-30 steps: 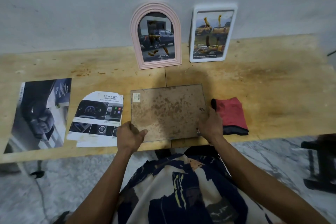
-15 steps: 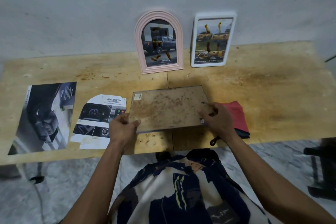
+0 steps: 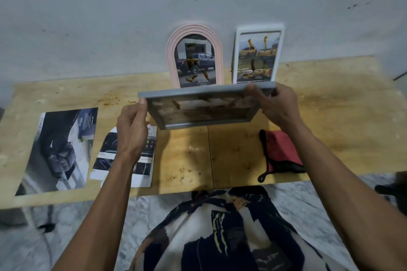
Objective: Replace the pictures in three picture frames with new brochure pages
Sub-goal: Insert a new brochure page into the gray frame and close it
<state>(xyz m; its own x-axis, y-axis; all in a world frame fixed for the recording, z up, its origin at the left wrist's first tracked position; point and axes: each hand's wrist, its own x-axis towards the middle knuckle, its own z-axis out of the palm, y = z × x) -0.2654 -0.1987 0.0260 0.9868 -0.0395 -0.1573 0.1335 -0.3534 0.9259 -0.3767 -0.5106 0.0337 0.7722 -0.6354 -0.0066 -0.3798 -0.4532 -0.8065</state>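
Note:
I hold a grey rectangular picture frame (image 3: pixel 204 108) in the air above the table, tilted so its glass front faces down toward me. My left hand (image 3: pixel 131 130) grips its left end and my right hand (image 3: pixel 275 105) grips its right end. Behind it, a pink arched frame (image 3: pixel 195 57) and a white rectangular frame (image 3: pixel 257 55) stand against the wall, each showing a truck picture. Two brochure pages lie on the table at the left: a large dark one (image 3: pixel 59 149) and a smaller cut one (image 3: pixel 141 160), partly hidden by my left wrist.
A folded red and black cloth (image 3: pixel 280 154) lies on the wooden table (image 3: pixel 231 156) at the right. The grey wall (image 3: pixel 132 17) runs along the table's far edge. A dark object (image 3: pixel 396 191) stands on the floor at the far right.
The grey frame lay back-up on the table a second ago. Both hands have lifted it and tipped it up, so its front now faces me, raised before the two standing frames.

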